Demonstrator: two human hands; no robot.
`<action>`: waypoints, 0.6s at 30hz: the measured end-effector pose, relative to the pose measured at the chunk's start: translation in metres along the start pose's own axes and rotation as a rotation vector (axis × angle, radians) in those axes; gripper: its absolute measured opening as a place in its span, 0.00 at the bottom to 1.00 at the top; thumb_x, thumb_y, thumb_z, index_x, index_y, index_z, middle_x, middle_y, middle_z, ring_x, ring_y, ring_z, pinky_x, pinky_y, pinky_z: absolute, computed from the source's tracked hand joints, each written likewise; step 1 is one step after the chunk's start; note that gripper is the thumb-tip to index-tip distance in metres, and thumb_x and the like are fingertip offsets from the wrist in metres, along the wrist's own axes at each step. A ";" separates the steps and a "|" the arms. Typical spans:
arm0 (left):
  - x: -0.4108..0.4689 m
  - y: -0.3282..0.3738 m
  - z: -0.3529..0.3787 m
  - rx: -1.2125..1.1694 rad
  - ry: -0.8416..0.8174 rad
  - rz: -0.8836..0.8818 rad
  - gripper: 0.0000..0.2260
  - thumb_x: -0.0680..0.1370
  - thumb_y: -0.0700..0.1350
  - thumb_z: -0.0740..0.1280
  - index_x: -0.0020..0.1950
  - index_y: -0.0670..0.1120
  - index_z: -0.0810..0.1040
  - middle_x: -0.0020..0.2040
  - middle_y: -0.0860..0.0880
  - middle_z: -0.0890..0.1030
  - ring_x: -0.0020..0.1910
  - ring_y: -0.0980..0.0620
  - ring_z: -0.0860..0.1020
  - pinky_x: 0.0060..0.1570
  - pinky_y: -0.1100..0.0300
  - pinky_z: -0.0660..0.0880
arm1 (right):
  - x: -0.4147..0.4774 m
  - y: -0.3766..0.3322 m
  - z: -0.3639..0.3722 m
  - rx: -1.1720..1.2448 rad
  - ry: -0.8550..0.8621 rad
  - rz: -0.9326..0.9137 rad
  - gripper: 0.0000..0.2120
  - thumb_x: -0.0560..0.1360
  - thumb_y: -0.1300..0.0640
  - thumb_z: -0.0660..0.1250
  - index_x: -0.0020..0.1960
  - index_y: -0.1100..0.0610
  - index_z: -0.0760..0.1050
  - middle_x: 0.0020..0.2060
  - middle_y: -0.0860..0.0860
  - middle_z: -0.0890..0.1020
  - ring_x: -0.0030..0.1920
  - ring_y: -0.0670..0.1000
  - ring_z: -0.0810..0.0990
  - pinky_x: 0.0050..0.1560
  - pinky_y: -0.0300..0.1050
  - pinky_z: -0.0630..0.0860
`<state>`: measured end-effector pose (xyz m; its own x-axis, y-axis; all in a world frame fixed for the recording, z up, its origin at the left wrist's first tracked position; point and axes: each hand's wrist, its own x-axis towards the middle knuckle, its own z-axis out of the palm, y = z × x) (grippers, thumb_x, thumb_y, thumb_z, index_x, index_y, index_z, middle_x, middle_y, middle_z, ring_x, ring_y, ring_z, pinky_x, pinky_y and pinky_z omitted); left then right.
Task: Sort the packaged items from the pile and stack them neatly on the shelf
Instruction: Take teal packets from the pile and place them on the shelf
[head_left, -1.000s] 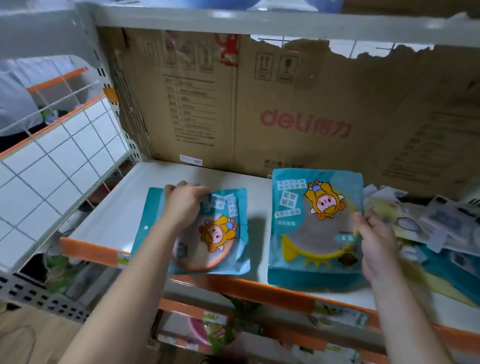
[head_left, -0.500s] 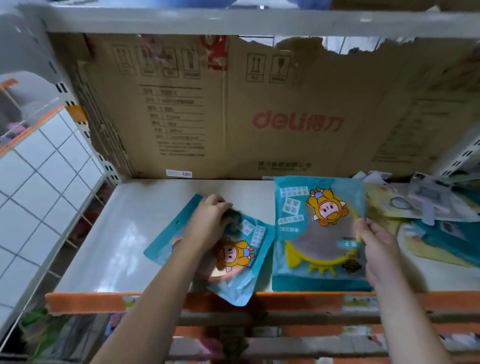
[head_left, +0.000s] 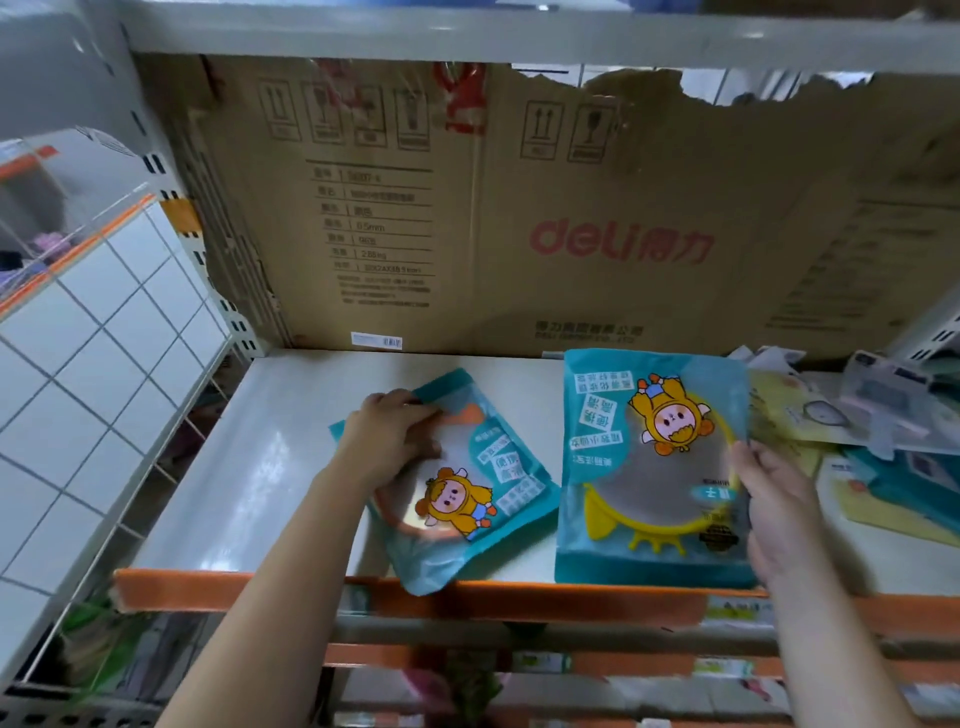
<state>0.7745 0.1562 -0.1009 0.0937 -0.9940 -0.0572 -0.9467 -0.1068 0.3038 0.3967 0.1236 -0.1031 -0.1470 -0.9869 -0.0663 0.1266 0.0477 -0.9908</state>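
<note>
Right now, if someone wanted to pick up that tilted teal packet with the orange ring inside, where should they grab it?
Probably the lower corner of the tilted teal packet, coming from the front. It lies flat and skewed, and that corner juts past the orange shelf edge, so fingers can pinch it above and below. The left hand already presses on its upper part.

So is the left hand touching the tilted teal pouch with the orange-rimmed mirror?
Touching. The head view shows the left hand pressed flat on the upper corner of the tilted teal pouch, its fingers overlapping the top edge.
</note>
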 end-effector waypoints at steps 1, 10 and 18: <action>0.003 -0.001 0.002 0.001 0.024 0.036 0.34 0.68 0.70 0.54 0.66 0.56 0.78 0.64 0.48 0.77 0.62 0.41 0.72 0.58 0.46 0.73 | 0.002 0.002 -0.001 0.002 -0.008 0.001 0.47 0.49 0.27 0.76 0.58 0.56 0.80 0.55 0.53 0.84 0.61 0.57 0.79 0.63 0.61 0.73; -0.040 0.008 -0.005 0.017 0.085 -0.586 0.30 0.71 0.73 0.62 0.47 0.45 0.73 0.41 0.50 0.76 0.39 0.50 0.76 0.34 0.58 0.69 | 0.013 0.010 0.005 0.009 -0.044 0.017 0.50 0.45 0.27 0.77 0.58 0.57 0.79 0.56 0.55 0.83 0.62 0.57 0.78 0.68 0.60 0.70; -0.040 0.005 -0.008 -0.023 0.008 -0.617 0.23 0.69 0.67 0.71 0.43 0.47 0.78 0.36 0.50 0.78 0.35 0.53 0.75 0.29 0.62 0.67 | 0.021 0.017 0.008 -0.019 -0.078 0.029 0.41 0.47 0.26 0.76 0.53 0.50 0.82 0.54 0.53 0.84 0.61 0.55 0.79 0.63 0.55 0.75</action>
<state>0.7684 0.1954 -0.0891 0.6244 -0.7490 -0.2218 -0.7105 -0.6625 0.2371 0.4031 0.1029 -0.1202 -0.0668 -0.9941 -0.0859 0.1106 0.0782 -0.9908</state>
